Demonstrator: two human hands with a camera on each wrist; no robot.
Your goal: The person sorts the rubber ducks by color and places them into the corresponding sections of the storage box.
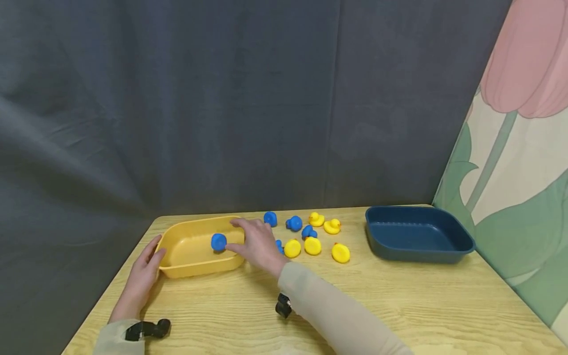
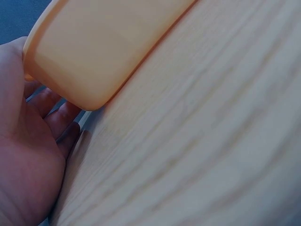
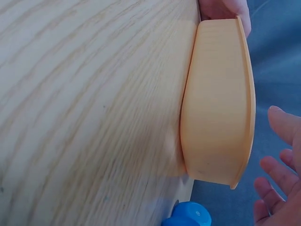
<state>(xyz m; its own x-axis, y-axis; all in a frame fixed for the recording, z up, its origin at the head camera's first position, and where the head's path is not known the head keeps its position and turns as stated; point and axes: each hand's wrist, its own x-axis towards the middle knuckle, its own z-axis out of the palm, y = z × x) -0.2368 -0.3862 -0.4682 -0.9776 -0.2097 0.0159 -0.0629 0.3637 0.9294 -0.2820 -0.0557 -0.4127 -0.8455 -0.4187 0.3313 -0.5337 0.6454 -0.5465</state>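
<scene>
A yellow tray (image 1: 199, 268) sits at the table's left with one blue duck (image 1: 218, 241) inside it. My right hand (image 1: 256, 243) hovers over the tray's right end, beside that duck, fingers spread and holding nothing; the right wrist view shows its straight fingers (image 3: 278, 173) past the tray (image 3: 216, 108). My left hand (image 1: 144, 268) holds the tray's left corner, thumb on the rim; its palm (image 2: 28, 155) lies against the tray (image 2: 108, 42). To the right of the tray lie several blue ducks (image 1: 294, 223) and yellow ducks (image 1: 312, 245), one blue duck (image 3: 188, 216) close under my right wrist.
A dark blue tray (image 1: 412, 209) stands at the table's back right, with nothing in it. The wooden table (image 1: 399, 305) ends at a dark curtain behind and a tulip-printed panel (image 1: 519, 162) on the right.
</scene>
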